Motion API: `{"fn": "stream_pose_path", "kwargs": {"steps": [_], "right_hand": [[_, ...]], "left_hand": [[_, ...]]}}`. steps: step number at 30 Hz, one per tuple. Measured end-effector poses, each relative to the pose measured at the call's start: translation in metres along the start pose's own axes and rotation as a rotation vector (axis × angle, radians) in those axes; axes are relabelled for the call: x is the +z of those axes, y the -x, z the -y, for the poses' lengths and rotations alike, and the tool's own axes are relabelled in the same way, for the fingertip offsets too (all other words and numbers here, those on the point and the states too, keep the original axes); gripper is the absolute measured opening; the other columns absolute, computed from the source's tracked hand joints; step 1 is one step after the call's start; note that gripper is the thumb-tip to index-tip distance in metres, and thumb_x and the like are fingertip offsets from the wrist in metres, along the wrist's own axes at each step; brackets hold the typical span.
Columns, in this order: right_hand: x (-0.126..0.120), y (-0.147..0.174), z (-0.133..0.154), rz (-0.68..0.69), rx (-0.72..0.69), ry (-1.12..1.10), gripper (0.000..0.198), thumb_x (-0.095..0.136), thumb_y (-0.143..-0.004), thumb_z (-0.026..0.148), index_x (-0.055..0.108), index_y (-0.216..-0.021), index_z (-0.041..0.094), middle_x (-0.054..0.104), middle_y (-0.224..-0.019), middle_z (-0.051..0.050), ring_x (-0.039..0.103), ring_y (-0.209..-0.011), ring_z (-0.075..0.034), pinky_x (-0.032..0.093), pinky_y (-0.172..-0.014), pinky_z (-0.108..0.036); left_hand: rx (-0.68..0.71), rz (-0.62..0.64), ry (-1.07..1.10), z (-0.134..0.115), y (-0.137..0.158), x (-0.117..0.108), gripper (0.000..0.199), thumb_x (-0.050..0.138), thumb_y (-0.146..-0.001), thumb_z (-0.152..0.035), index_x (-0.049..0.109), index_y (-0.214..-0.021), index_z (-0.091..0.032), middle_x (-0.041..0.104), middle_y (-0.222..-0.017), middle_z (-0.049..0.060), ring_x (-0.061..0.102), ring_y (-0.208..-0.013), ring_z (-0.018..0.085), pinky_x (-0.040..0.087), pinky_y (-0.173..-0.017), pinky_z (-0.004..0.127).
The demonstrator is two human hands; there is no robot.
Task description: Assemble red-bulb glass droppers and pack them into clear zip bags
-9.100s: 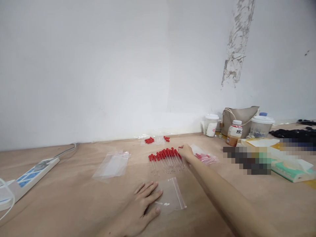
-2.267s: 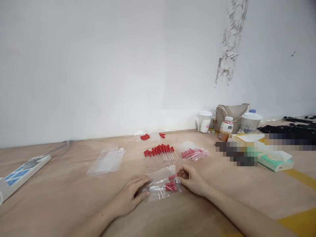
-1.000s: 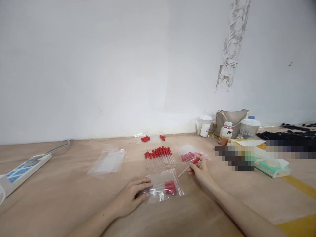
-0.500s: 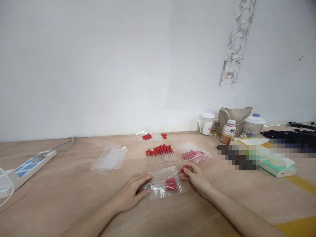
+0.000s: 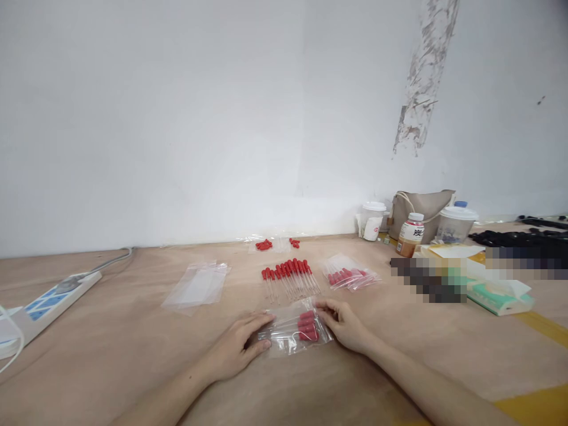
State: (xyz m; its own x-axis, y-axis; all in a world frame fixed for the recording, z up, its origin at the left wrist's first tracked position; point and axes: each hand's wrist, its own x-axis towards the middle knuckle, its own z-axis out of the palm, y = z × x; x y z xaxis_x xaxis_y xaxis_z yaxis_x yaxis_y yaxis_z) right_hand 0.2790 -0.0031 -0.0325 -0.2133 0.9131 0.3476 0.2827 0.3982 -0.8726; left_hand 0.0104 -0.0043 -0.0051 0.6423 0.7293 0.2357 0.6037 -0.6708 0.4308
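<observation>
A clear zip bag (image 5: 284,346) lies on the table in front of me, with several red-bulbed droppers (image 5: 307,326) inside it, bulbs toward the right end. My left hand (image 5: 242,343) grips the bag's left end, thumb at the near side and fingers at the far side. At the right end, my right hand (image 5: 339,322) has its fingers bent onto the bag's edge by the bulbs; its fingertips are partly hidden. Just beyond the bag, a row of loose droppers (image 5: 290,278) lies with red bulbs pointing away from me.
Flat bags (image 5: 197,287) lie left; filled bags (image 5: 350,273) lie right of the row. Small red bulbs (image 5: 264,244) sit near the wall. A power strip (image 5: 53,310) is far left. A cup (image 5: 373,222), a bottle (image 5: 410,236) and a tissue pack (image 5: 501,296) stand right.
The dropper that was in my right hand, partly in the bag's opening, is now inside beside the others. My right hand has moved slightly left onto the bag's edge. The left hand stays put.
</observation>
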Motion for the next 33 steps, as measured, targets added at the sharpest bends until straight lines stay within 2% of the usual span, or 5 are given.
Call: {"fn": "stream_pose_path", "kwargs": {"steps": [7,11,21,27,33], "right_hand": [[-0.011,-0.007,-0.01,-0.107,0.174,-0.107,0.023,0.055,-0.068,0.03,0.054,-0.086,0.016,0.061,-0.075,-0.002,0.057,-0.064,-0.013,0.045,-0.058,-0.025],[-0.025,-0.035,-0.02,-0.233,0.246,0.209,0.012,0.052,-0.067,0.021,0.054,-0.077,0.015,0.057,-0.06,0.001,0.051,-0.049,-0.01,0.04,-0.048,-0.022],[-0.017,-0.118,-0.02,-0.346,0.356,0.553,0.015,0.055,-0.06,0.015,0.059,-0.075,0.014,0.063,-0.079,-0.011,0.057,-0.08,-0.021,0.041,-0.067,-0.028],[-0.012,-0.135,-0.022,-0.271,0.469,0.61,0.014,0.058,-0.055,0.008,0.06,-0.069,0.012,0.063,-0.08,-0.017,0.059,-0.082,-0.027,0.041,-0.063,-0.029],[-0.014,-0.136,-0.007,-0.236,0.487,0.566,0.039,0.059,-0.056,0.008,0.054,-0.095,0.006,0.062,-0.088,-0.018,0.059,-0.081,-0.025,0.042,-0.06,-0.025]], "left_hand": [[0.039,0.011,0.004,-0.002,-0.001,-0.001,0.036,0.045,-0.085,-0.037,0.048,-0.12,-0.029,0.05,-0.123,0.002,0.04,-0.116,0.022,0.031,-0.097,0.041],[0.06,0.029,0.003,-0.002,-0.001,-0.001,0.033,0.044,-0.086,-0.035,0.05,-0.118,-0.031,0.049,-0.124,0.001,0.039,-0.117,0.021,0.032,-0.098,0.041],[0.055,0.04,-0.031,-0.002,0.0,-0.001,0.034,0.042,-0.087,-0.035,0.047,-0.12,-0.03,0.047,-0.126,0.001,0.038,-0.118,0.02,0.031,-0.098,0.039],[0.042,0.044,-0.046,0.0,0.0,0.0,0.036,0.042,-0.087,-0.036,0.044,-0.123,-0.031,0.044,-0.128,0.001,0.038,-0.118,0.021,0.031,-0.099,0.039],[0.051,0.033,-0.067,-0.001,0.001,0.0,0.036,0.041,-0.087,-0.036,0.044,-0.123,-0.031,0.044,-0.128,0.002,0.039,-0.117,0.021,0.032,-0.098,0.038]]}}
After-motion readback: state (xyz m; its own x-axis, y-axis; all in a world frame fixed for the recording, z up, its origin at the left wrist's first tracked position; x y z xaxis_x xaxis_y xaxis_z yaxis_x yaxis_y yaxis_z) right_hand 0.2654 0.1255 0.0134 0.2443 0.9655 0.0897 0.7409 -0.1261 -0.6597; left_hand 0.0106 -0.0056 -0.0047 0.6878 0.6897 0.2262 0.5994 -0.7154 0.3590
